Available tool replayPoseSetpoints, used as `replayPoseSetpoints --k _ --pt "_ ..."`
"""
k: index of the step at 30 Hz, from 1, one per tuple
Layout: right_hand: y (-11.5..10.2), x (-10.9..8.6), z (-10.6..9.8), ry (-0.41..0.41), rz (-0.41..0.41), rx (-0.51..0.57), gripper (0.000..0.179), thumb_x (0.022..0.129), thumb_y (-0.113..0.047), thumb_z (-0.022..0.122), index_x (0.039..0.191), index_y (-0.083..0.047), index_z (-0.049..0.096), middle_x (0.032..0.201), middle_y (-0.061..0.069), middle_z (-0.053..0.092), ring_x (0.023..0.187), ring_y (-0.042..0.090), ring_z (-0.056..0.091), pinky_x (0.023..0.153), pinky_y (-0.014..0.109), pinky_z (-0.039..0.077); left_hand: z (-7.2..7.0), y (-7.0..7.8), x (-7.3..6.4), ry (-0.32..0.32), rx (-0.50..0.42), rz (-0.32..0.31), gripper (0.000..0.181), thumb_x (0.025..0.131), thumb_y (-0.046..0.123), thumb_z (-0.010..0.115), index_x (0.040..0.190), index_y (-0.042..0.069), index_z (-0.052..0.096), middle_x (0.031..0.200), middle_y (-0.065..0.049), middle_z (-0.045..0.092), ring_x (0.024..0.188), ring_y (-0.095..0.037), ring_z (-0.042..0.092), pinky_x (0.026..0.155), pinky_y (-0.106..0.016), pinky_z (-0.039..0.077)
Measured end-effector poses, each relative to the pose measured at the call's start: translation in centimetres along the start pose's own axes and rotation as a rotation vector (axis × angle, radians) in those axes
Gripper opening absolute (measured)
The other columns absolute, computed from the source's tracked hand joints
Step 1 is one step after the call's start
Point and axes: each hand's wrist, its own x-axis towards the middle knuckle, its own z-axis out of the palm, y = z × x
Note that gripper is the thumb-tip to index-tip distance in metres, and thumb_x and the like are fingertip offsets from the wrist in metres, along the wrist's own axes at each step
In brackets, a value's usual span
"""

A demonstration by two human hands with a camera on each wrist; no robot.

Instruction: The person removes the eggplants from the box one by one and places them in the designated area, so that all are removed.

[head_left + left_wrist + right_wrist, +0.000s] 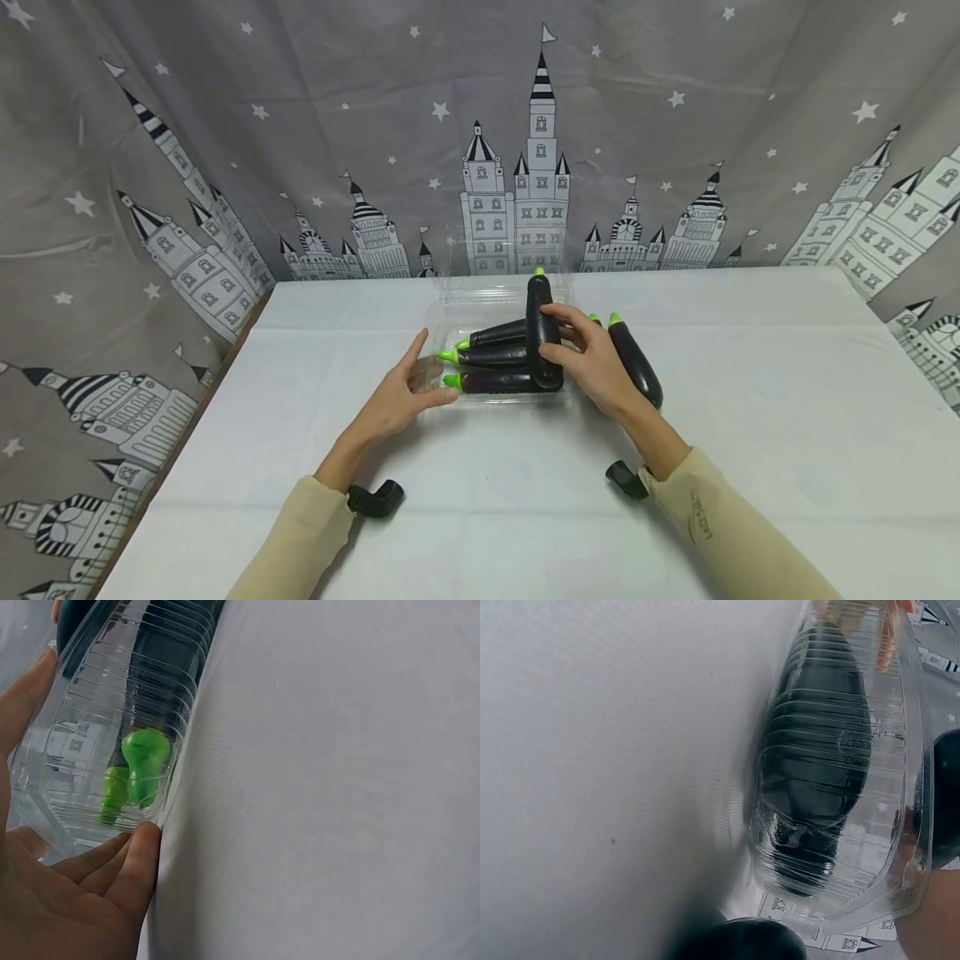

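White cloth point(487, 533) covers tbl, w/ faint creases; grey curtain point(345, 67) w/ castle & star print hangs at back & down L side. Clear plastic box point(491, 401) sits mid-tbl, lid point(498, 293) up at back, 3 eggplants point(491, 357) lying inside. R hand point(600, 362) pinches another eggplant point(542, 325) crosswise over box's R part. L hand point(390, 406), fingers extended, touches box's L end. 2 more eggplants point(635, 360) on cloth, just R of box.

On the table point(750, 433), 3 eggplants point(487, 357) lie in the container point(480, 310), 2 right of it.
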Motion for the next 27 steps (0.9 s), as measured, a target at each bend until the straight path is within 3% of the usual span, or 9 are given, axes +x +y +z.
replayPoseSetpoints --k 5,18,23,27 --pt "0.1 0.0 -0.1 0.009 0.004 0.008 0.054 0.091 -0.010 0.068 0.142 -0.007 0.051 0.150 0.008 0.039 0.127 0.031 0.048 0.085 0.042 0.053 0.0 0.2 0.0 -0.008 -0.011 0.012 0.108 0.086 0.035 0.078 0.160 0.024 0.001 0.150 -0.022 0.039 0.132 -0.037 0.046 0.105 -0.054 0.038" --pt "0.0 -0.1 -0.4 0.008 0.019 0.055 0.055 0.090 -0.008 0.069 0.142 -0.006 0.051 0.151 0.009 0.038 0.128 0.031 0.047 0.083 0.037 0.055 0.0 0.1 -0.1 -0.009 -0.016 0.008 0.107 0.087 0.033 0.078 0.160 0.024 0.001 0.150 -0.023 0.039 0.130 -0.038 0.049 0.106 -0.055 0.037" --pt "-0.4 -0.1 -1.3 -0.004 0.026 0.062 0.055 0.090 -0.006 0.068 0.143 -0.005 0.049 0.145 0.016 0.045 0.126 0.033 0.051 0.084 0.034 0.055 0.0 -0.1 0.0 -0.002 -0.016 0.005 0.106 0.086 0.034 0.078 0.160 0.025 0.002 0.150 -0.023 0.040 0.135 -0.037 0.043 0.106 -0.056 0.037" --pt "-0.6 -0.4 -2.4 -0.005 0.033 0.043 0.056 0.090 -0.006 0.068 0.143 -0.006 0.049 0.135 0.023 0.054 0.120 0.033 0.057 0.083 0.032 0.055 0.0 0.0 0.0 -0.006 -0.022 0.009 0.106 0.087 0.032 0.078 0.160 0.025 0.002 0.150 -0.023 0.039 0.133 -0.037 0.045 0.105 -0.055 0.038"
